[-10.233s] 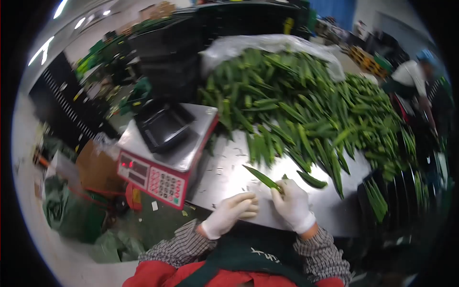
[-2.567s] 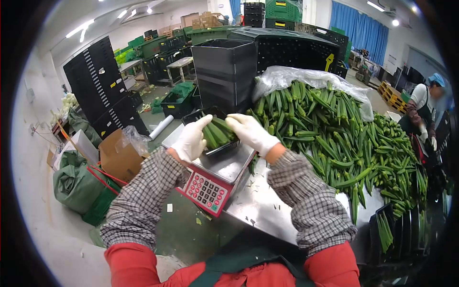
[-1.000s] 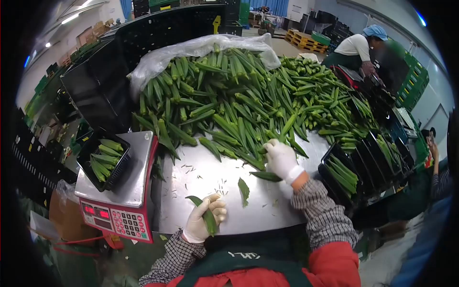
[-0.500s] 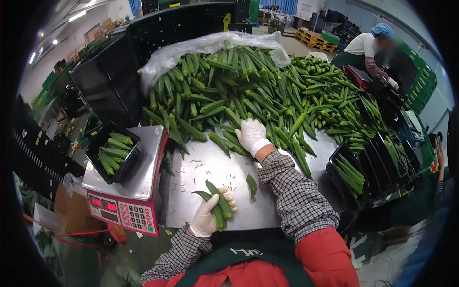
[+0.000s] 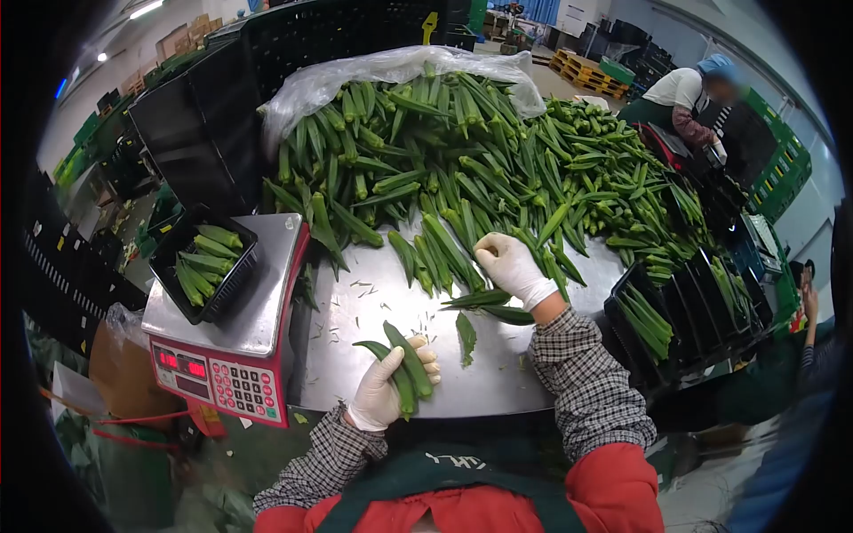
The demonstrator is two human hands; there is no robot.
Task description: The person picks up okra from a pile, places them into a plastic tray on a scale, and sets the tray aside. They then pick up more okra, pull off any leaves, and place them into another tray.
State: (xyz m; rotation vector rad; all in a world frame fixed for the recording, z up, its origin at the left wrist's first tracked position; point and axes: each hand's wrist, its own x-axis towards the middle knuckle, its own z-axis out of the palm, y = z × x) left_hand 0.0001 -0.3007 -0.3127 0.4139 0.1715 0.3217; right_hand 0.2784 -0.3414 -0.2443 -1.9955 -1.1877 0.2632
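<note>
My left hand (image 5: 382, 391), in a white glove, is closed around two green okra pods (image 5: 409, 360) above the front of the metal table (image 5: 346, 306). My right hand (image 5: 514, 266), gloved as well, has its fingers curled at the front edge of a large okra heap (image 5: 444, 160); whether anything is inside them is hidden. Just below that hand a couple of loose pods (image 5: 480, 298) lie on the metal. A leaf-like green piece (image 5: 466, 338) and small scraps rest between my hands.
On the left, a red-sided scale (image 5: 222, 355) carries a black tray (image 5: 213, 306) of okra. Black trays (image 5: 644, 311) with okra line the right side. Clear plastic sheeting (image 5: 302, 89) edges the heap. A person (image 5: 680, 98) works at the far right.
My right hand has drawn back from the heap, moving right and slightly nearer. Loose pods now show on the table below it. My left hand still holds its two pods.
</note>
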